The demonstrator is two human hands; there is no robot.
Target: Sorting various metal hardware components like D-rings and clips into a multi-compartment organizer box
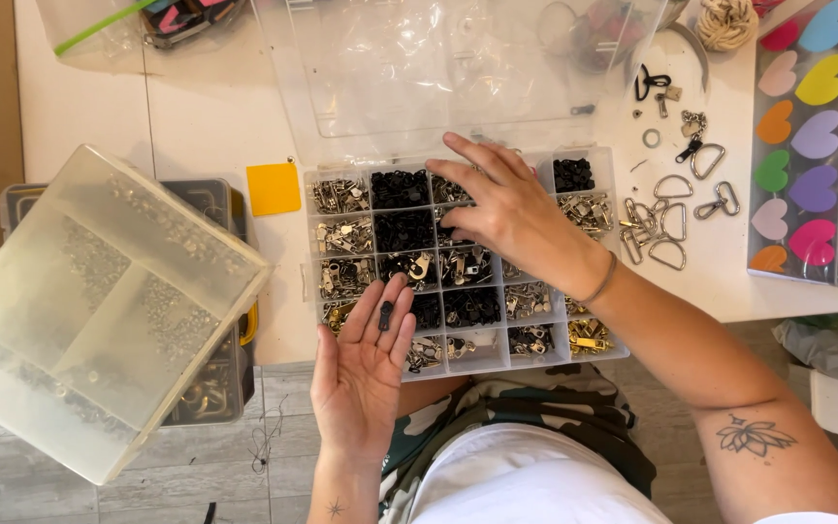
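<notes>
clear plastic, the compartment organiser (458, 267) sits at the front edge of the white desk (206, 116), its lid (409, 68) thrown back toward the far edge, the cells packed with silver and black zipper pulls. from the head view, the left hand (361, 364) lies palm up just over the organiser's front-left corner, fingers straight and close together, a small black zipper pull (386, 313) resting loose on them, not pinched. the right hand (506, 209) reaches into the middle cells of the far rows, fingers lightly spread and curled down onto the contents; whether the tips pinch a piece cannot be told. it looks like a picking-and-collecting step, with the palm serving as a tray. a next pick would seem to call for a fine fingertip pinch on one pull, then a short carry to the open palm. loose metal rings (666, 218) lie right of the organiser.
</notes>
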